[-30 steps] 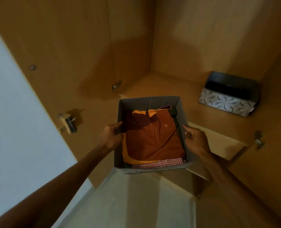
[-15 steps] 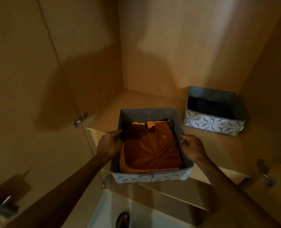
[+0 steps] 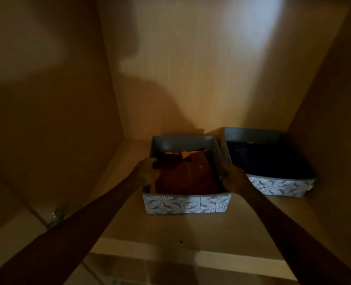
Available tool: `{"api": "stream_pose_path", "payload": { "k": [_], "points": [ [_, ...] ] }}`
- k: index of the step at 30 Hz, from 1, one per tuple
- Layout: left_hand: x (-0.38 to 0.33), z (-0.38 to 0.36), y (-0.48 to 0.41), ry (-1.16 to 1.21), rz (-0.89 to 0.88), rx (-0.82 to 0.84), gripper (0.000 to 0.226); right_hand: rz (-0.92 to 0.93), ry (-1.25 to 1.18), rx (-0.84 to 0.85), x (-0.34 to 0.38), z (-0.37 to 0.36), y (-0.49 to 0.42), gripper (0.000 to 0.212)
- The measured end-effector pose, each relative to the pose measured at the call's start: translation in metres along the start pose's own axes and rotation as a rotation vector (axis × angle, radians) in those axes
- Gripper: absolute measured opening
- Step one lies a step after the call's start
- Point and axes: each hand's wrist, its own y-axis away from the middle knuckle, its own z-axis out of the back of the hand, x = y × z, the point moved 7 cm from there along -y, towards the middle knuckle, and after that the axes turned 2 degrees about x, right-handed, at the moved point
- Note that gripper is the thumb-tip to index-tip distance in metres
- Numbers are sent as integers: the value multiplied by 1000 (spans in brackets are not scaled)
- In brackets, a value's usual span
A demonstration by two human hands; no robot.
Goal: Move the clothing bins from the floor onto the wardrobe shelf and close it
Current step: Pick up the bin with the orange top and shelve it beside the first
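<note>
Nearest, two forearms enter from 7 and 5 o'clock across the front edge of the wardrobe shelf (image 3: 150, 229). A small dark hole (image 3: 180, 241) marks the board close to that edge. A metal hinge (image 3: 56, 214) shows at 8 o'clock.

Further in, the first bin (image 3: 187, 204) stands on the shelf at centre, its front wall printed with a grey-and-white leaf pattern. The left hand (image 3: 147, 171) grips its left wall, fingers curled over the rim. The right hand (image 3: 231, 175) grips the right wall the same way. Inside lies a folded rust-coloured garment (image 3: 189, 175) with yellow fabric beneath.

At 2 o'clock from it, the second bin (image 3: 279, 186), same print, stands just beside it; whether the walls touch cannot be told. It holds dark clothing (image 3: 263, 161) with a small pale tag (image 3: 249, 142), too small to read.

Farthest, the back panel (image 3: 191, 79) carries a light patch at 1 o'clock.
</note>
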Motion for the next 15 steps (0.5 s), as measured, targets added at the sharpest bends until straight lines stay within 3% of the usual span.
{"api": "stream_pose_path", "payload": {
  "k": [2, 5, 8, 11, 13, 14, 15],
  "points": [
    [13, -12, -16, -231, 60, 174, 14, -104, 34, 128, -10, -6, 1, 27],
    [21, -20, -20, -477, 157, 347, 29, -220, 42, 316, -18, -18, 3, 22],
    [8, -11, -26, -459, 129, 223, 21, -165, 82, 175, -10, -6, -10, 21],
    [-5, 5, -23, -261, 12, -76, 26, -96, 88, 71, -2, 3, -18, 17],
    [-11, 1, -16, -88, -85, -166, 17, -24, 91, 8, 2, 4, -17, 14],
    [-12, -7, -14, -63, -126, -151, 22, 13, 100, -39, 4, 4, -14, 14],
    [-10, -20, -11, -108, -134, -87, 46, 48, 134, -92, 6, 4, -9, 14]
  ]
}}
